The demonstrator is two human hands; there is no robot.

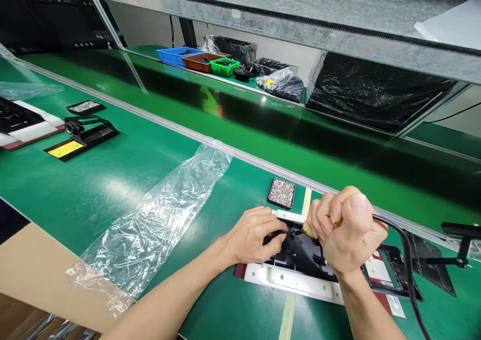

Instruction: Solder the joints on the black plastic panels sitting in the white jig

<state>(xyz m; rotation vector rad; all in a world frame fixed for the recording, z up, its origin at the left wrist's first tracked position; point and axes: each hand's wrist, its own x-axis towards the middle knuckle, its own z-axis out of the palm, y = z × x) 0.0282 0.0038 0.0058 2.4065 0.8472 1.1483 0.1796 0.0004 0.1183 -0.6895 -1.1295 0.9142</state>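
A black plastic housing lies in a white fixture on the green bench. My right hand is closed around a corded electric screwdriver; its yellowish nose shows below the fingers, and its tip points down into the housing. Most of the tool's body is hidden by the fist. From behind the hand a black cable curves down to the right. My left hand rests at the housing's left end, thumb and forefinger bent together near the screwdriver tip. Whatever sits between those fingertips is too small to make out.
A tray of small screws sits behind the fixture. Clear plastic film lies to the left, with a black bracket part beyond. A black frame and a stand are at right. Coloured bins stand across the belt.
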